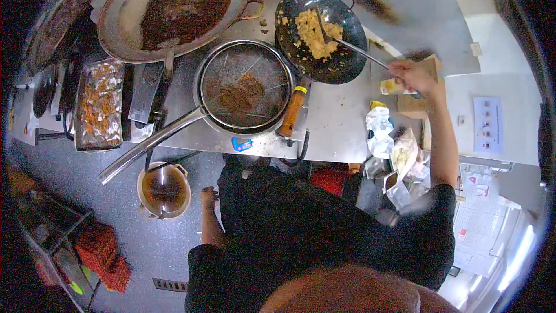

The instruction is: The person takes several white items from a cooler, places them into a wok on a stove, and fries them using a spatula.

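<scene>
A long-handled wok spatula (362, 53) is gripped near its handle's end by my right hand (412, 77). Its blade rests among lumps of yellow, egg-like food (309, 30) in a black wok (347, 67). Crumbs of the food stick to the wok's wall. My left hand (208, 194) hangs low at my side, away from the worktop, near something white. Its fingers look curled, but whether they hold anything is unclear. Beside the wok, a large round mesh strainer (221, 67) with brown crumbs in it covers a pot, its long metal handle reaching out over the floor.
A wide pan (119, 21) of dark brown food stands at the back left. Nearer are a foil-lined tray (100, 139) with orange bits and a blue timer (242, 144). A pot of brown liquid (165, 191) sits low by the floor. Opened bags (402, 152) lie right.
</scene>
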Motion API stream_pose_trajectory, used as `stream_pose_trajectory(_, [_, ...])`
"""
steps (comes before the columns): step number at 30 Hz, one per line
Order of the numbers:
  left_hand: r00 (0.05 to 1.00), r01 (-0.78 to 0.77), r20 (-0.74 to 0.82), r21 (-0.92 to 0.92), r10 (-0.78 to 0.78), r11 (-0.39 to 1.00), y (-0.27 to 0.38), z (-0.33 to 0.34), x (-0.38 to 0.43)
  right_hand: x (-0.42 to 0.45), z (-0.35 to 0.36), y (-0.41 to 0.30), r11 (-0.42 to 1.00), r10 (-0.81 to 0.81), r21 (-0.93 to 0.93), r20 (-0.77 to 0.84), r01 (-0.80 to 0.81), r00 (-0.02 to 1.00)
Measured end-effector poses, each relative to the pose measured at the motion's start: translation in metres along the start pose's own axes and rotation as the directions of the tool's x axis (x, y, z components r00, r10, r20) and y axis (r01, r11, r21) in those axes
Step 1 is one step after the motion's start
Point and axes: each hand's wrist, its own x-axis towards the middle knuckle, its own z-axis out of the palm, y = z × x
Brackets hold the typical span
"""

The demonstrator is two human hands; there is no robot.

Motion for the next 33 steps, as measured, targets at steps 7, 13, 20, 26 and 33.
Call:
stream_pose_trajectory(7, [0.996,-0.084,0.019,-0.062,0.086,0.994,0.006,0.007,-0.008,0.082,0.025,0.028,0.718,-0.224,-0.648,0.130,0.254,0.966])
stream_pose_trajectory(13, [0.999,-0.038,-0.005,-0.032,0.038,0.999,0.000,0.012,-0.011,0.059,-0.010,-0.048,0.868,-0.146,-0.443,0.201,0.223,0.969])
stream_pose_trajectory(20, [0.994,-0.091,-0.075,-0.100,0.084,0.991,-0.024,0.008,-0.021,0.058,-0.001,-0.033,0.961,0.013,-0.269,0.286,0.067,0.958])
stream_pose_trajectory(26, [0.985,-0.080,-0.166,-0.189,0.049,0.979,-0.045,0.003,-0.046,0.087,0.005,0.002,0.937,-0.194,-0.291,0.029,0.194,0.981])
stream_pose_trajectory(33, [0.938,-0.163,-0.334,-0.184,0.094,0.969,-0.080,0.021,-0.102,0.078,-0.014,-0.031,0.614,-0.312,-0.707,0.191,0.351,0.931])
